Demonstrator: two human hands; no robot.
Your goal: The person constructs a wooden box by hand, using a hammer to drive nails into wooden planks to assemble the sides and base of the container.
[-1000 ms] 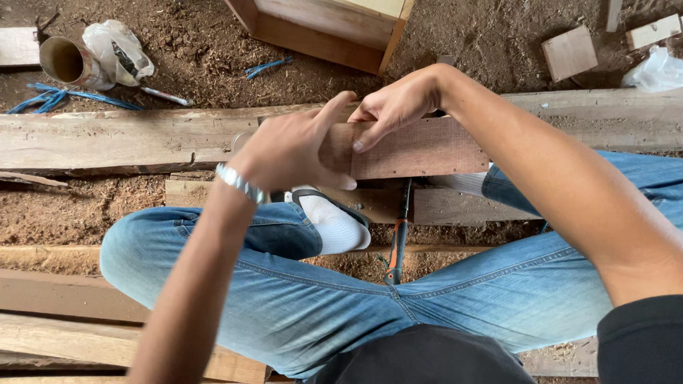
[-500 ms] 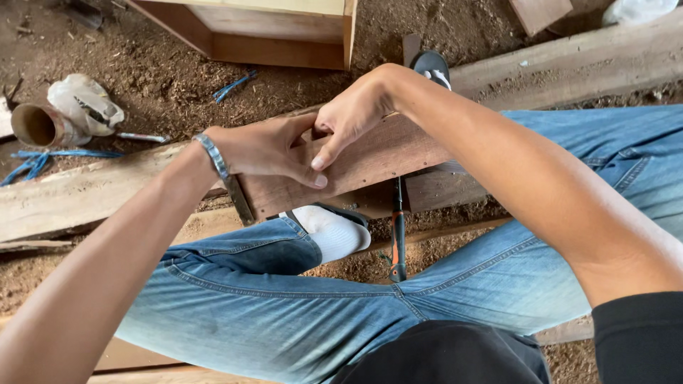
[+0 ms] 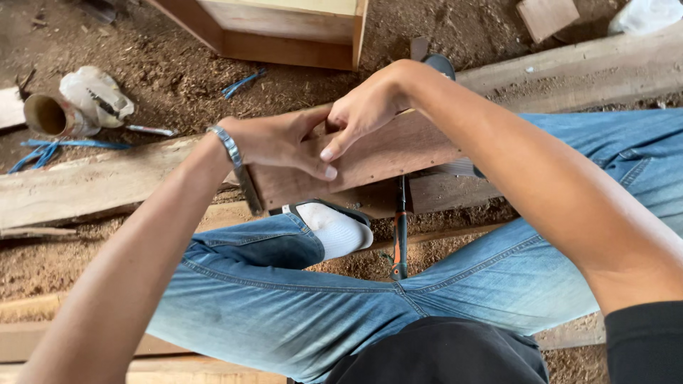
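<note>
My left hand (image 3: pixel 279 141), with a metal bracelet on the wrist, grips the left end of a reddish-brown wooden board (image 3: pixel 384 158) held above my lap. My right hand (image 3: pixel 361 112) rests on the board's top edge, its fingers pressing on the face next to the left thumb. The board is tilted, its right end higher. A tool with a dark and orange handle (image 3: pixel 400 227) lies under the board between my legs. I sit cross-legged in blue jeans, with a white-socked foot (image 3: pixel 334 226) just below the board.
A long pale plank (image 3: pixel 92 186) runs across the sawdust-covered floor behind the board. A wooden box (image 3: pixel 284 28) stands at the top. At the left lie a metal can (image 3: pixel 50 115), a white bag (image 3: pixel 96 92) and blue straps (image 3: pixel 60 146). A small wood block (image 3: pixel 546 16) lies top right.
The view has shifted, so the board and both hands sit lower and more tilted in frame. Both hands keep their hold; the right hand's fingers have slid slightly on the board.
</note>
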